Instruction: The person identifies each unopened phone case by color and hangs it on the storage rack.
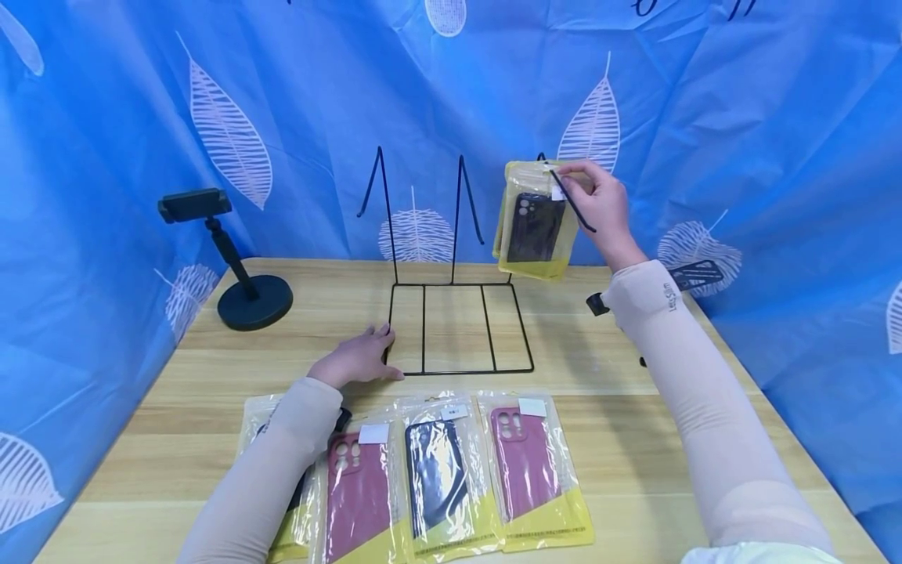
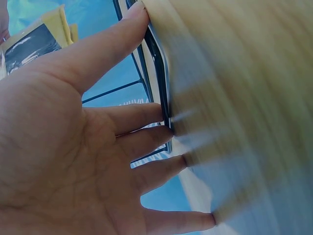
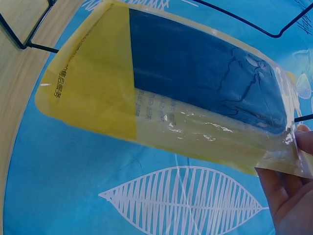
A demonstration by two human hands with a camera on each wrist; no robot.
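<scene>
My right hand [image 1: 600, 207] pinches the top of a clear and yellow bag with a dark phone case [image 1: 535, 227] inside. This bag hangs at the right prong [image 1: 574, 205] of a black wire rack [image 1: 423, 329], with at least one more yellow bag edge just behind it. In the right wrist view, the bag [image 3: 98, 83] is held by its top end between thumb and fingers. My left hand [image 1: 355, 359] rests at the left side of the rack's base. Spread fingers and thumb touch the base wire [image 2: 161, 83] in the left wrist view.
Several bagged phone cases [image 1: 524, 462] lie in a row along the table's [image 1: 648, 486] front, partly under my left forearm. A black phone stand [image 1: 255, 301] stands at the back left. Behind the rack hangs a blue leaf-patterned cloth [image 1: 317, 117]. Two other prongs [image 1: 384, 204] rise bare.
</scene>
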